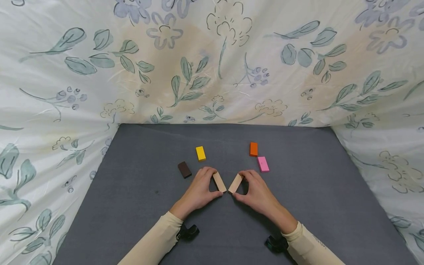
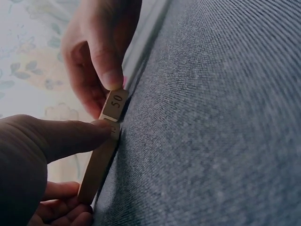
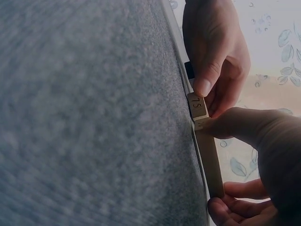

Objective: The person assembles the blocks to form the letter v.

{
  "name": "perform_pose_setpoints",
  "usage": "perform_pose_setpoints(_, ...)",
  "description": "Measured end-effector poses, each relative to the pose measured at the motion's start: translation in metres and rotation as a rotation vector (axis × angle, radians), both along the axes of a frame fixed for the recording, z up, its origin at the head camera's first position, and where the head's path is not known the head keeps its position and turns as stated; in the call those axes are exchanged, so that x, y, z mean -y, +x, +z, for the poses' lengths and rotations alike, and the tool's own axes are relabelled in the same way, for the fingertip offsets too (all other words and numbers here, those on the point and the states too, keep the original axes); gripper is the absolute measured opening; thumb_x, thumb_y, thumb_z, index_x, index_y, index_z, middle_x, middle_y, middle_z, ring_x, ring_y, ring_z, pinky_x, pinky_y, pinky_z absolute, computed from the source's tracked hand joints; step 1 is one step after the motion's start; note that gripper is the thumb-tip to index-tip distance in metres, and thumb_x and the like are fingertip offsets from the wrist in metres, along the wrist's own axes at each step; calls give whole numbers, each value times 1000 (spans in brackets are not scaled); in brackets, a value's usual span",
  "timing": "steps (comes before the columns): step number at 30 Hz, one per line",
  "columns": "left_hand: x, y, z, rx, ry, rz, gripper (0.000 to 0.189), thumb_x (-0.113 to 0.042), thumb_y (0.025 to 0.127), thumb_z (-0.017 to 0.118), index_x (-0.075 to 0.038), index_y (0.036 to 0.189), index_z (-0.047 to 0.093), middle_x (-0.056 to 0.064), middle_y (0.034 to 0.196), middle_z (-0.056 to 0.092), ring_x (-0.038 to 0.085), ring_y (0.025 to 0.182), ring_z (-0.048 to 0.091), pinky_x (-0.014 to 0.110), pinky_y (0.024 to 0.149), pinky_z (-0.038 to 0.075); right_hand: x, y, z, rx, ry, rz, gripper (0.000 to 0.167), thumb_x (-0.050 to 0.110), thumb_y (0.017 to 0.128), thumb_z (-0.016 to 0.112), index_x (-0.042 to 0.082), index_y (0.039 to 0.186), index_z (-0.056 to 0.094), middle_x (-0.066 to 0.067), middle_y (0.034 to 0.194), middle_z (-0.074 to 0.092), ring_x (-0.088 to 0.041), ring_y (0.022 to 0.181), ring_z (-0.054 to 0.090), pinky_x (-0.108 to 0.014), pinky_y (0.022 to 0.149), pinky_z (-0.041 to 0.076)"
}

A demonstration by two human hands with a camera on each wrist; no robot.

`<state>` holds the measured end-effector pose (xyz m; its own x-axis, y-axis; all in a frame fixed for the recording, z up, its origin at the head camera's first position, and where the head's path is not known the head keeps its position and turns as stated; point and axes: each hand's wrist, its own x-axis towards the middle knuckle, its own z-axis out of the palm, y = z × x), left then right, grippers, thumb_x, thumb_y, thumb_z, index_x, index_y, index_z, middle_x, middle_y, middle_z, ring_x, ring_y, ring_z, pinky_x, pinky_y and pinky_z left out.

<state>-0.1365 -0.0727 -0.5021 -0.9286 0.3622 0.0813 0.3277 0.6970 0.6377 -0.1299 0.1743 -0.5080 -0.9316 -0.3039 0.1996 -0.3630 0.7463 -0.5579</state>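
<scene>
Near the middle of the dark grey cloth, my left hand [image 1: 198, 188] pinches a pale wooden block [image 1: 219, 183] between the thumb at its near end and fingers at its far end. My right hand [image 1: 257, 192] grips a matching wooden block [image 1: 235, 183] in the same manner. Both blocks slant inward, their near ends almost meeting in a V with a narrow gap. In the right wrist view, the left hand's block [image 3: 197, 107] shows 75 on its end. The left wrist view shows 50 on the right hand's block [image 2: 115, 104].
Beyond the left hand lie a dark brown block [image 1: 184, 170] and a yellow block [image 1: 200, 154]. Past the right hand, an orange block [image 1: 253, 149] lies close to a pink block [image 1: 263, 164]. Flowered fabric [image 1: 198, 92] hangs behind and beside the grey cloth [image 1: 139, 191].
</scene>
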Motion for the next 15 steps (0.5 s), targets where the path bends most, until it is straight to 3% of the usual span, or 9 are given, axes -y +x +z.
perform_pose_setpoints(15, -1, -2, -3, -8, -1, 3, 72, -25, 87, 95, -2, 145, 59, 13, 144, 57, 31, 130, 53, 48, 109, 49, 1, -1, -1, 4, 1, 18, 67, 20, 77, 99, -2, 132, 67, -9, 120, 63, -24, 103, 61, -47, 92, 56)
